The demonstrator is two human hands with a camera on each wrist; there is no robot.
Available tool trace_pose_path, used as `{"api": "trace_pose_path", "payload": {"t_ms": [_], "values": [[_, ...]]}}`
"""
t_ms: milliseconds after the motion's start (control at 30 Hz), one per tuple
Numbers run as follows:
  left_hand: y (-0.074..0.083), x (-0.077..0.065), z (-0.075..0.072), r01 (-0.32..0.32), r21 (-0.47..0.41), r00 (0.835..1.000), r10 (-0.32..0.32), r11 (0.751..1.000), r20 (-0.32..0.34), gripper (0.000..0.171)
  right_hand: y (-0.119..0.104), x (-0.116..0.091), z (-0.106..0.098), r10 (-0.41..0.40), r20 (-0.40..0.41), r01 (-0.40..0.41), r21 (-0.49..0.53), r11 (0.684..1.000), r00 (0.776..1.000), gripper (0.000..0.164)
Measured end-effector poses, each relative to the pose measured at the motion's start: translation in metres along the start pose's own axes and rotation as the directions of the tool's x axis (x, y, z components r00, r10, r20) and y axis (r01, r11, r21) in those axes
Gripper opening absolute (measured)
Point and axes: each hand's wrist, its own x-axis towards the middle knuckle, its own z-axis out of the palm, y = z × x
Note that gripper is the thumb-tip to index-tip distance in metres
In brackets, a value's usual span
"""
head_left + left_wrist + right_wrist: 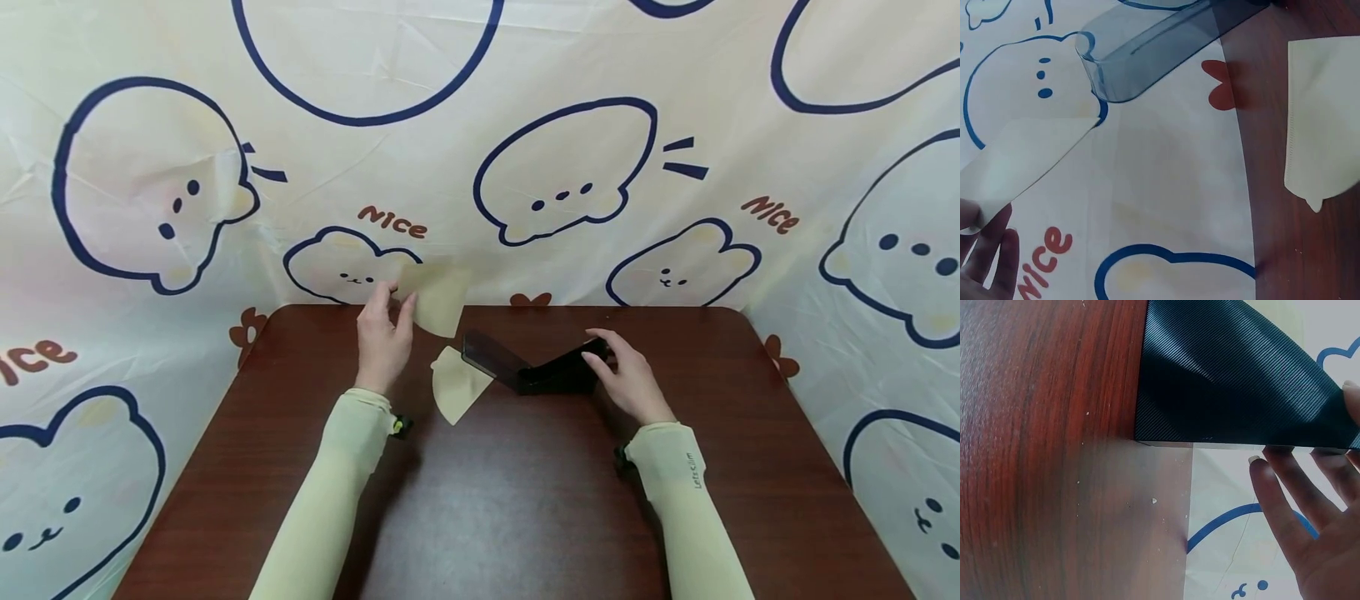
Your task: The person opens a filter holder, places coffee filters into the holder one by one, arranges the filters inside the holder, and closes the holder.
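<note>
My left hand (382, 350) pinches a cream cone-shaped paper coffee filter (437, 302) by its edge, raised at the back of the table. The same sheet reaches from the thumb and fingers (999, 250) in the left wrist view. On the table just below it lies a second paper filter (456, 387), with a small tab at its curved edge. My right hand (630, 375) grips the right end of a black filter case (564, 379) with ribbed sides (1229, 375). Its see-through smoky lid (491, 357) is swung out to the left, its tip overlapping the lying filter.
The brown wooden table (480, 517) ends at a printed cloth backdrop (562, 267) right behind the case. More of this cloth (885, 350) hangs along both sides. Dark wrist straps sit at both cuffs.
</note>
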Motion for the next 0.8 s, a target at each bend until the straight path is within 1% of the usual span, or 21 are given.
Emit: {"api": "trace_pose_path", "payload": {"t_ms": [233,500,700,800], "values": [[0.009,0.001,0.003,-0.037,-0.049,0.999,0.037,0.998,0.009,0.023,0.0,0.001,0.001,0.004,0.001,-0.004,0.0,1.0,1.0,0.051],[0.019,0.002,0.011,-0.05,-0.095,0.999,0.051,0.994,0.013,0.029,-0.001,0.0,-0.002,-0.01,0.009,0.009,0.014,1.0,1.0,0.055],[0.028,0.001,0.018,-0.067,-0.111,0.996,0.073,0.992,0.052,0.033,-0.001,-0.001,-0.003,-0.006,0.012,0.006,0.01,1.0,1.0,0.056],[0.032,0.0,0.021,-0.068,-0.136,0.994,0.078,0.988,0.073,0.033,-0.002,-0.001,-0.002,0.003,0.019,-0.004,0.01,1.0,1.0,0.056]]}}
